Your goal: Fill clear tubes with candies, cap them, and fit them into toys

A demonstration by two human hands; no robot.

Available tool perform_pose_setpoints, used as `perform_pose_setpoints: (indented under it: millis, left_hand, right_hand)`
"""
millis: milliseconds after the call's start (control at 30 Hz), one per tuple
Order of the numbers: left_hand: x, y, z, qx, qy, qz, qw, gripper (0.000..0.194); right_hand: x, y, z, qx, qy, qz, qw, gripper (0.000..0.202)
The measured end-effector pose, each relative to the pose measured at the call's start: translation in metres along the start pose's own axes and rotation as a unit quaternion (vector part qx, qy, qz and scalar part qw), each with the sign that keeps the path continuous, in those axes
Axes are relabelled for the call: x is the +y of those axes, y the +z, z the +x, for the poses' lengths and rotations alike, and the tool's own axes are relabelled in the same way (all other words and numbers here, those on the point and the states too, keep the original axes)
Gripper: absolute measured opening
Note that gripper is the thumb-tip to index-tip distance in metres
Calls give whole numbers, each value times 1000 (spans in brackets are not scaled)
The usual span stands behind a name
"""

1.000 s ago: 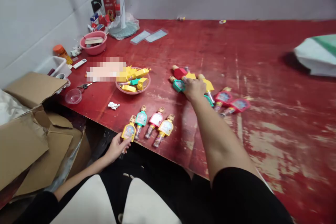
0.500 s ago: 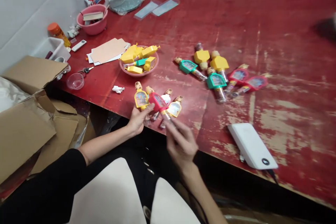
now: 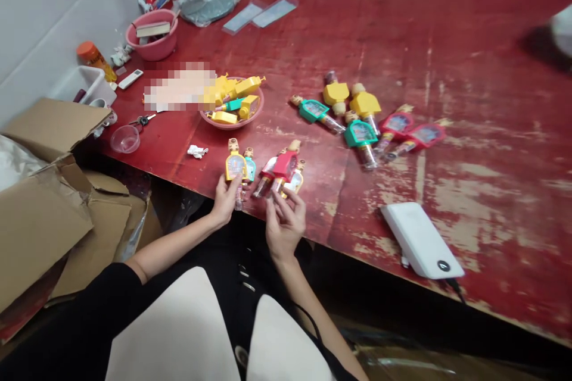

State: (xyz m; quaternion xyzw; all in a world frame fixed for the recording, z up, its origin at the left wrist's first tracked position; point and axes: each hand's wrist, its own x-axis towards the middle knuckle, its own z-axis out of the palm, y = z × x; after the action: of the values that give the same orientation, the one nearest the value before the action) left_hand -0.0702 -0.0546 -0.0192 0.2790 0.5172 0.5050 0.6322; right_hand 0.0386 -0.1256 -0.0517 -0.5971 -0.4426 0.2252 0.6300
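My left hand (image 3: 224,199) grips a yellow toy (image 3: 236,166) with a figure head and clear tube, held upright at the table's front edge. Just behind it stands or lies a teal toy (image 3: 250,168). In my right hand (image 3: 285,223), the fingertips pinch the tube of a red toy (image 3: 285,162), its back turned up. Beneath the red one, a white toy (image 3: 269,166) and another yellow-framed toy (image 3: 297,180) are partly hidden. Farther right lies a loose group with a green toy (image 3: 361,133), a yellow toy (image 3: 336,93) and a red toy (image 3: 426,134).
A pink bowl (image 3: 227,126) of yellow toys sits behind my left hand. A white power bank (image 3: 420,238) with a cable lies at the right front edge. Keys (image 3: 143,120), a clear cup (image 3: 125,139) and crumpled tissue (image 3: 197,151) are left; cardboard boxes (image 3: 44,202) stand beside the table.
The red toy in my right hand has moved right, away from the left-hand yellow toy, and turned over. The teal toy now shows. The view has shifted slightly.
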Motion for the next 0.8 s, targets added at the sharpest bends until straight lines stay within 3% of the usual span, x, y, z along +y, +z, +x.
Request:
perform_pose_setpoints:
  millis: [133, 267, 400, 500, 567, 667, 800]
  left_hand:
    - [-5, -5, 10, -11, -19, 19, 1000, 44]
    - [-4, -6, 14, -24, -29, 36, 999, 43]
    - [2, 1, 20, -28, -12, 46, 998, 43]
    - [8, 14, 28, -31, -2, 53, 998, 42]
    - [12, 21, 34, -49, -14, 55, 997, 41]
    - [19, 22, 38, -73, -39, 47, 995, 41]
    - [23, 1, 29, -34, -25, 13, 999, 38]
  right_hand:
    - [11, -13, 14, -62, -35, -102, 992, 32]
    - [26, -42, 54, -5, -19, -164, 986, 41]
    - [58, -50, 148, -8, -17, -236, 972, 46]
    - [79, -32, 224, -88, -5, -338, 937, 47]
    - [86, -17, 257, -117, 14, -361, 925, 47]
    - [92, -5, 272, -112, 56, -366, 922, 41]
    - [95, -23, 242, -98, 113, -348, 925, 31]
